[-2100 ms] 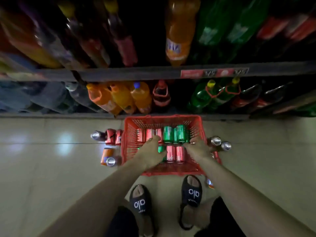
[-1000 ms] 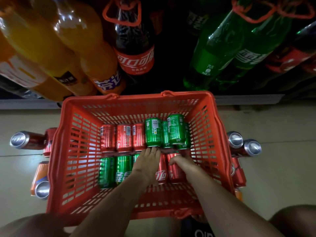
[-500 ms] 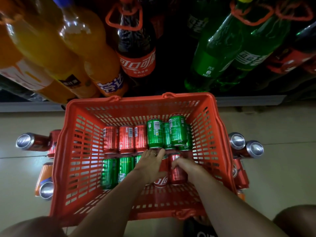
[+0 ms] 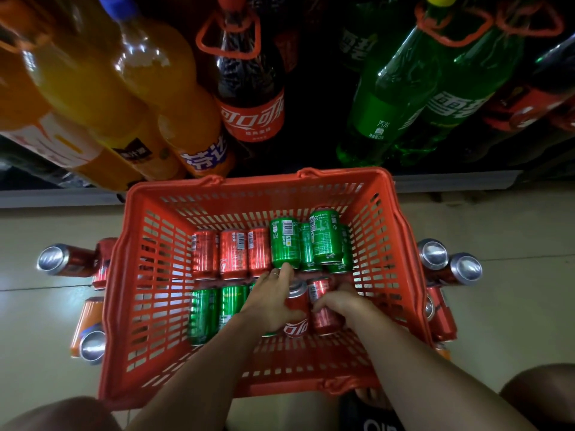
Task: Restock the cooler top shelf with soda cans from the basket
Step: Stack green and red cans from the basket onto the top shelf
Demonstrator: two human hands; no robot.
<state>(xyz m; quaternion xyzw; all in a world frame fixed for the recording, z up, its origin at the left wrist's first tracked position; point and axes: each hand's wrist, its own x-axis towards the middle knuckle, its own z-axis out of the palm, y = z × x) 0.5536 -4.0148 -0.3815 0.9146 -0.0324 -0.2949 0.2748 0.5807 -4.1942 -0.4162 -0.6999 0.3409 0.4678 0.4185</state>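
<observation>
A red plastic basket [image 4: 137,275] sits on the floor below me, holding red and green soda cans lying in two rows. My left hand [image 4: 273,301] is inside the basket, wrapped around a red cola can [image 4: 297,317] in the near row and tilting it up. My right hand [image 4: 343,301] grips the neighbouring red can [image 4: 325,321] just to the right. Three red cans [image 4: 233,255] and several green cans [image 4: 306,241] lie in the far row. Green cans [image 4: 214,312] fill the near row's left side.
Loose cans lie on the tiled floor on both sides of the basket: red and orange ones at left [image 4: 67,261], red ones at right [image 4: 449,265]. Behind the basket, a low shelf holds big orange [image 4: 146,98], cola [image 4: 249,88] and green bottles [image 4: 401,88]. My knees frame the bottom corners.
I have crouched, so the basket looms larger. Both hands closed around red cans in the near row, and the left one has tipped its can upward.
</observation>
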